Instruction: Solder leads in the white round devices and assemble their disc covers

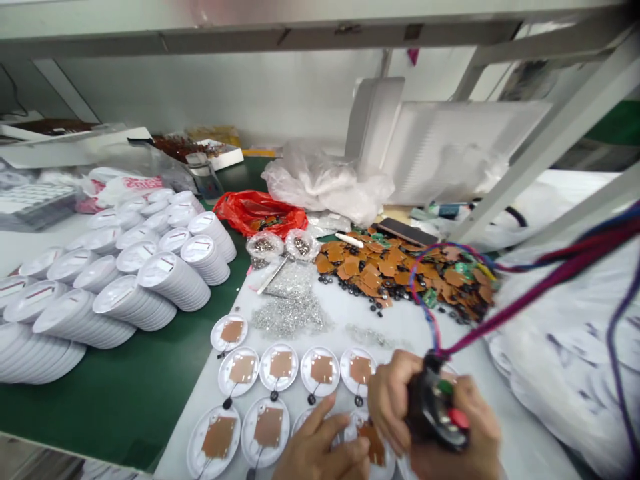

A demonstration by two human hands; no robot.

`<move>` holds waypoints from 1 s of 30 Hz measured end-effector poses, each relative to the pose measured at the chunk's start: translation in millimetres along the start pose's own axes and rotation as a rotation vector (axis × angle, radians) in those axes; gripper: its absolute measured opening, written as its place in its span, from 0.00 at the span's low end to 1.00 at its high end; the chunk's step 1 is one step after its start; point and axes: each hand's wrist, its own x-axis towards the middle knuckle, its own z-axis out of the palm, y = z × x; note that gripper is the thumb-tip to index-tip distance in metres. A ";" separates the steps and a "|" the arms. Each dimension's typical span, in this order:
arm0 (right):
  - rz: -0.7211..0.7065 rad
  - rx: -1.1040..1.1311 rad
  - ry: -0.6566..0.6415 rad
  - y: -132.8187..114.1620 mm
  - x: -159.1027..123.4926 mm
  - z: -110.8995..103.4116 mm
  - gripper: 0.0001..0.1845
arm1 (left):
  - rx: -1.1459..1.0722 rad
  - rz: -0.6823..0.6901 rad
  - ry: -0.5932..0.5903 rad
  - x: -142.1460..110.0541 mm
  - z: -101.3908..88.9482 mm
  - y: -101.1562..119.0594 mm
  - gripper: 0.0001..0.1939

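My right hand (393, 400) is wrapped round a black electric screwdriver (433, 407) with a red button, seen from its top end. Its tip is hidden below the hand. My left hand (325, 443) is low in the view, fingers apart and stretched out over the white round discs, nothing visible in it. Under and beside the hands, rows of white discs each carry a brown circuit board (269, 427); several have a black round part on a short wire. A disc (363, 427) between my hands is partly covered by them.
Stacks of white discs (160, 277) stand at left on the green mat (120, 407). Loose screws (290, 310), brown boards (390, 263) and black parts lie behind the rows. Beyond are a red bag (235, 207) and a phone (407, 231). Cables (540, 267) hang at right.
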 end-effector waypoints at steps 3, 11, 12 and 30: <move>-0.160 0.032 0.097 -16.9 22.2 6.3 0.32 | -0.007 -0.021 0.006 -6.6 3.2 -1.2 0.13; -0.299 -0.016 0.211 20.0 82.6 -5.5 0.26 | 0.046 -0.022 0.024 -11.6 12.6 -5.1 0.16; -0.299 -0.019 0.209 24.1 85.5 -7.1 0.26 | 0.028 -0.035 0.021 -5.3 7.7 -5.9 0.17; -0.296 0.047 0.143 -36.4 44.6 14.6 0.31 | -0.345 -0.440 -0.448 96.3 -14.0 -56.7 0.06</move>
